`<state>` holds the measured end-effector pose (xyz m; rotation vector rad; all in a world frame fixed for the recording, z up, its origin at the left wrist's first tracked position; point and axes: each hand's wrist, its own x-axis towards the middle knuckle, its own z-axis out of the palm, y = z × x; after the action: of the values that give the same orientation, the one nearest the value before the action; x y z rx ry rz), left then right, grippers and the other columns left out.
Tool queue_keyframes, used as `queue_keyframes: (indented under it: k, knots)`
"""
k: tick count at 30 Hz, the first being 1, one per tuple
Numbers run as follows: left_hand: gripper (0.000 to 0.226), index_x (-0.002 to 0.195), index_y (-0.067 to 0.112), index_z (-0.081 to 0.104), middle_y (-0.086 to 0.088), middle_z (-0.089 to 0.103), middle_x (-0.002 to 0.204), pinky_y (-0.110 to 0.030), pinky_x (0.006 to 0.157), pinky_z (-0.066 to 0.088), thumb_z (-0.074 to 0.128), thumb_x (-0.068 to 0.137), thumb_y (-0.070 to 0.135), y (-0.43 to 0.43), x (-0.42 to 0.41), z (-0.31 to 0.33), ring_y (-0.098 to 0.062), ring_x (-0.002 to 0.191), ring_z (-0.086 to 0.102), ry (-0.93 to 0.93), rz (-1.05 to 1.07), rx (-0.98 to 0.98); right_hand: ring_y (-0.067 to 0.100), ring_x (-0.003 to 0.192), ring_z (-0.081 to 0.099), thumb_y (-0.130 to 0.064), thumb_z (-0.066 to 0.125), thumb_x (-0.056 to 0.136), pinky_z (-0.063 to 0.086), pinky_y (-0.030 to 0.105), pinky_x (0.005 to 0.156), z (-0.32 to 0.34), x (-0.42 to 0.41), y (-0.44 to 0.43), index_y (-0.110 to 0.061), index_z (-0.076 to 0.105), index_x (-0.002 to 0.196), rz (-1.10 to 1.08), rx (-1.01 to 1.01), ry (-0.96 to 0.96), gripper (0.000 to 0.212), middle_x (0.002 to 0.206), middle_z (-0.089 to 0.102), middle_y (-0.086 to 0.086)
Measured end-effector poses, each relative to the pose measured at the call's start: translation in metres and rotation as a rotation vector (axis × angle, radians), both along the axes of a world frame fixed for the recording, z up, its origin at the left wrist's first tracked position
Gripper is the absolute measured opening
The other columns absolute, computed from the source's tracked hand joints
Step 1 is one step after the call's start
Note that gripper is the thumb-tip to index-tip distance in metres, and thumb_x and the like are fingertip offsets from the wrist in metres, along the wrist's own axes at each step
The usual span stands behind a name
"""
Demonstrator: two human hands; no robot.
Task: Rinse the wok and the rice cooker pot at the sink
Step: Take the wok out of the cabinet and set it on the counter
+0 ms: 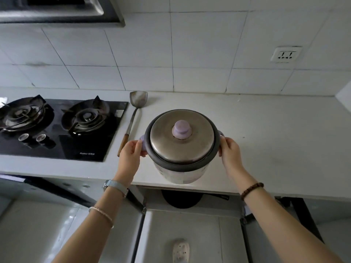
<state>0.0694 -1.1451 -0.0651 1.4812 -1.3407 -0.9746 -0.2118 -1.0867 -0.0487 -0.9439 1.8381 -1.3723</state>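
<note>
Spatula (131, 121) lies between stove (86, 147) and rice cooker (181, 149).

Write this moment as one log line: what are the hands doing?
rice cooker: lid on | left hand: grips its left side | right hand: grips its right side | spatula: lies on counter

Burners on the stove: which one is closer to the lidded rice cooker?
The right burner, next to the metal spatula; the left burner sits at the picture's edge, farther from the rice cooker.
</note>
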Motion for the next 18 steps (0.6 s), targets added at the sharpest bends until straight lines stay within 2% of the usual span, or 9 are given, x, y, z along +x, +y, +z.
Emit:
queue_keyframes:
  k: [4,7,9,11,14,18]
  knots:
    - [0.027,0.081,0.012,0.058,0.0,0.06,0.067,-0.027,0.068,0.046,0.046,0.102,0.025,-0.055,0.013,-0.007,-0.013,0.063,0.057,0.0,-0.026,0.037,0.015,0.055,0.04,-0.034,0.041,0.101,0.033,0.029,0.056,-0.008,0.011,-0.056,-0.014,0.045,0.066,-0.018,0.037,-0.008,0.041,0.058,0.044,0.0]
    - [0.026,0.082,0.01,0.059,0.0,0.061,0.065,-0.024,0.065,0.046,0.046,0.102,0.022,-0.091,0.019,-0.009,-0.012,0.062,0.057,-0.004,-0.016,0.055,0.015,0.056,0.04,-0.034,0.042,0.101,0.033,0.03,0.058,-0.014,0.018,-0.095,-0.015,0.045,0.065,-0.022,0.047,-0.002,0.041,0.059,0.045,-0.001]
    - [0.025,0.09,0.003,0.06,0.0,0.061,0.067,-0.018,0.062,0.046,0.046,0.102,0.02,-0.114,0.021,-0.01,-0.011,0.062,0.057,-0.019,-0.025,0.062,0.015,0.055,0.04,-0.034,0.042,0.101,0.032,0.03,0.057,-0.017,0.021,-0.118,-0.015,0.045,0.065,-0.02,0.056,0.004,0.041,0.059,0.045,0.0]
    - [0.025,0.095,-0.001,0.06,0.0,0.061,0.069,-0.017,0.064,0.048,0.046,0.102,0.018,-0.136,0.023,-0.013,-0.005,0.06,0.058,-0.019,-0.042,0.067,0.016,0.055,0.039,-0.033,0.041,0.101,0.032,0.029,0.057,-0.02,0.023,-0.14,-0.014,0.044,0.064,-0.025,0.06,0.023,0.042,0.059,0.045,0.001]
    - [0.024,0.096,0.001,0.061,0.001,0.062,0.068,-0.026,0.067,0.05,0.048,0.101,0.02,-0.166,0.027,-0.02,0.003,0.054,0.058,-0.025,-0.056,0.087,0.017,0.055,0.04,-0.033,0.041,0.101,0.032,0.029,0.058,-0.024,0.024,-0.169,-0.014,0.043,0.063,-0.026,0.077,0.057,0.043,0.058,0.045,0.001]
    - [0.027,0.088,0.007,0.064,0.003,0.064,0.066,-0.037,0.072,0.051,0.051,0.1,0.027,-0.194,0.035,-0.032,-0.007,0.058,0.059,-0.053,-0.044,0.096,0.018,0.055,0.04,-0.032,0.04,0.102,0.032,0.029,0.058,-0.03,0.025,-0.197,-0.015,0.044,0.063,-0.017,0.104,0.084,0.043,0.057,0.046,0.001]
